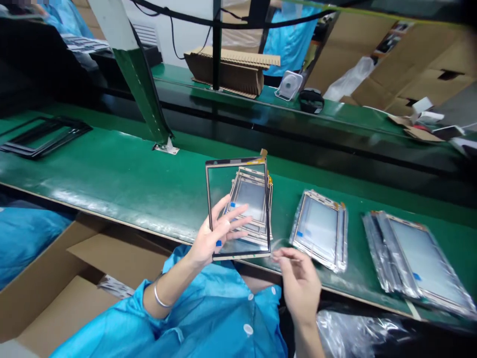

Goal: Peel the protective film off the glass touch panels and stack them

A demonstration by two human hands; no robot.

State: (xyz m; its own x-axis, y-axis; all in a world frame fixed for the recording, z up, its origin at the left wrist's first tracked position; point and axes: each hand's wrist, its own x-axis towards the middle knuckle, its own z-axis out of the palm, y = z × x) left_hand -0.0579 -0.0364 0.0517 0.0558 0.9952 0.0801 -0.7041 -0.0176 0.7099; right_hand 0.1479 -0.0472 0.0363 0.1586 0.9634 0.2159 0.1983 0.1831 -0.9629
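A clear glass panel with a dark frame (pixel 239 256) is held up over the green bench. My left hand (pixel 216 231) supports it from behind, its spread fingers showing through the glass and its thumb at the left edge. My right hand (pixel 300 278) is closed in a pinch at the panel's lower right corner, with a thin clear film between the fingertips. Behind the panel lies a stack of similar panels (pixel 253 191). Further right are a wrapped stack (pixel 320 228) and another group of wrapped panels (pixel 421 253).
Black frames (pixel 44 136) lie at the far left of the green bench (pixel 112 174). A green-and-white post (pixel 137 79) rises behind. An open cardboard box (pixel 48 268) stands below left, plastic bags (pixel 354 328) below right. A small fan (pixel 288 85) and people in blue are beyond.
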